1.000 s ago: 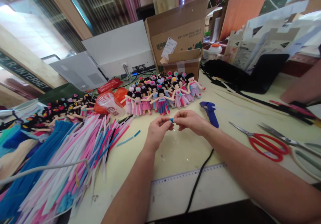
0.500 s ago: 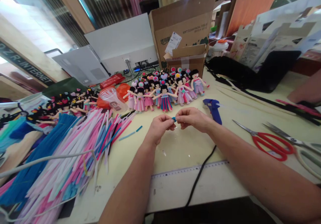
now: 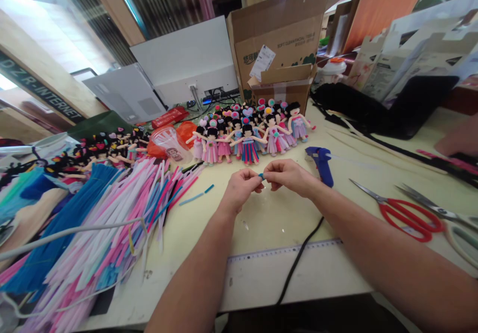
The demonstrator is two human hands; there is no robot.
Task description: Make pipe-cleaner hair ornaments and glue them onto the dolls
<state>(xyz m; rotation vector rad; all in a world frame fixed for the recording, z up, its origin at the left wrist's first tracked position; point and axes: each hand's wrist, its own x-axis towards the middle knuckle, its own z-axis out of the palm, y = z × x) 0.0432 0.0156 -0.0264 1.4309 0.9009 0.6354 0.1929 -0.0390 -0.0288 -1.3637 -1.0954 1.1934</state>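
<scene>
Between my fingertips, above the table, is a short piece of blue pipe cleaner (image 3: 261, 175), mostly covered by the fingers. My left hand (image 3: 242, 186) pinches one end and my right hand (image 3: 286, 176) pinches the other, the two almost touching. To the left, a light blue pipe cleaner piece (image 3: 191, 199) and a short dark blue piece (image 3: 209, 188) lie on the table. Just beyond the hands, several pipe-cleaner dolls (image 3: 249, 146) with black hair and coloured skirts stand in a group. A blue glue gun (image 3: 321, 164) rests right of my right hand.
Bundles of pipe cleaners (image 3: 100, 228) cover the left side, with more dolls (image 3: 108, 149) behind. Red-handled scissors (image 3: 407, 216) and a second pair of scissors (image 3: 448, 216) lie right. A ruler (image 3: 276, 252) and black cord (image 3: 298, 263) are in front; a cardboard box (image 3: 276, 39) stands behind.
The whole view has shifted slightly, so things appear a little further right. Both hands keep their pinch on the blue piece, with hardly any visible movement.
</scene>
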